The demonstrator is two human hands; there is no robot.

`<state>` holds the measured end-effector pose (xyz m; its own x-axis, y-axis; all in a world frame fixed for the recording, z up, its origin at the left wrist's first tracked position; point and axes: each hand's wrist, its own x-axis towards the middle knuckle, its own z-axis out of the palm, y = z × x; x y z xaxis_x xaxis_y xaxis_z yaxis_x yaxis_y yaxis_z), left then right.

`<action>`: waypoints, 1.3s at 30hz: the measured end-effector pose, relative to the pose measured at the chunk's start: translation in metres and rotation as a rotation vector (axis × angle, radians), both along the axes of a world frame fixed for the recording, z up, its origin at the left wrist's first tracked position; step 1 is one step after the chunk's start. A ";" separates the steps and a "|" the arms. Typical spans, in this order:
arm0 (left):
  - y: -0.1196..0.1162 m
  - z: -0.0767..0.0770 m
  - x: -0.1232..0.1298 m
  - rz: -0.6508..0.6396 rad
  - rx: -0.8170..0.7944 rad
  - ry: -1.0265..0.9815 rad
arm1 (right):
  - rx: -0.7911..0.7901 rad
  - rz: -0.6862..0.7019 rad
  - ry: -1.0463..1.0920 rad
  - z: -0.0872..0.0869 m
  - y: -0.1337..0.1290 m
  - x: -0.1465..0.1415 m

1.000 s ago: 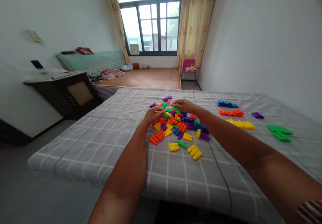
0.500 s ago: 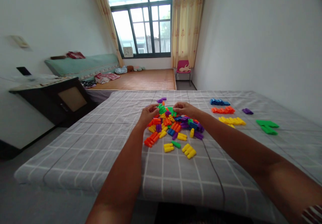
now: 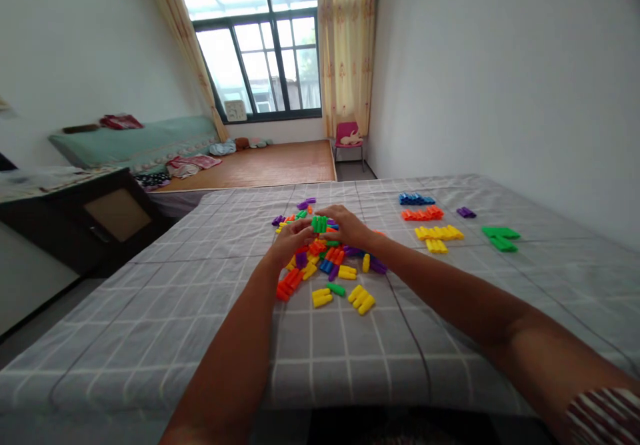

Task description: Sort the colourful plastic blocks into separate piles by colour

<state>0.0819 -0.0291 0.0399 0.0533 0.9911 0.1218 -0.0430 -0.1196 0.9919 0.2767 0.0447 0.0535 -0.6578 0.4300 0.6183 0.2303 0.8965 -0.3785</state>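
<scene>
Above a mixed heap of coloured plastic pieces [image 3: 333,256], my left hand [image 3: 291,240] and my right hand [image 3: 344,225] are close together. Both hold a joined row of green pieces [image 3: 319,224] between their fingers, one at each side. Under and around them lie orange, yellow, blue, purple and green pieces. Nearer to me are yellow pieces [image 3: 361,299] and a single green piece [image 3: 336,289]. The underside of the held row is partly hidden by the heap and fingers.
Sorted groups lie to the right: blue [image 3: 417,199], orange [image 3: 423,214], yellow [image 3: 439,233], purple [image 3: 466,212] and green [image 3: 501,238]. A grey checked cloth [image 3: 175,305] covers the table. A dark cabinet [image 3: 117,212] stands at the left.
My hands have come together, and the green pieces, earlier in two parts, now form one row between them. The camera view has turned slightly right.
</scene>
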 end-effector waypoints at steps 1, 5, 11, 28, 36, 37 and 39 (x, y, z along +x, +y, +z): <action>-0.002 0.002 0.002 -0.002 -0.007 0.041 | 0.042 0.003 -0.032 0.001 -0.005 -0.001; -0.008 0.011 0.004 0.013 -0.026 0.181 | 0.124 -0.021 -0.141 0.003 -0.011 0.015; -0.005 0.012 -0.003 0.073 -0.058 0.210 | -0.009 -0.251 -0.098 0.013 0.023 0.127; 0.003 0.005 -0.021 0.219 -0.104 0.163 | -0.351 -0.897 -0.235 -0.053 0.071 0.421; 0.001 0.009 -0.019 0.236 -0.086 0.236 | -0.396 -0.909 -0.381 -0.044 0.065 0.411; 0.000 0.010 -0.019 0.239 -0.081 0.229 | -0.403 -0.893 -0.353 -0.043 0.063 0.410; 0.000 0.012 -0.020 0.254 -0.066 0.205 | -0.412 -0.883 -0.288 -0.041 0.060 0.410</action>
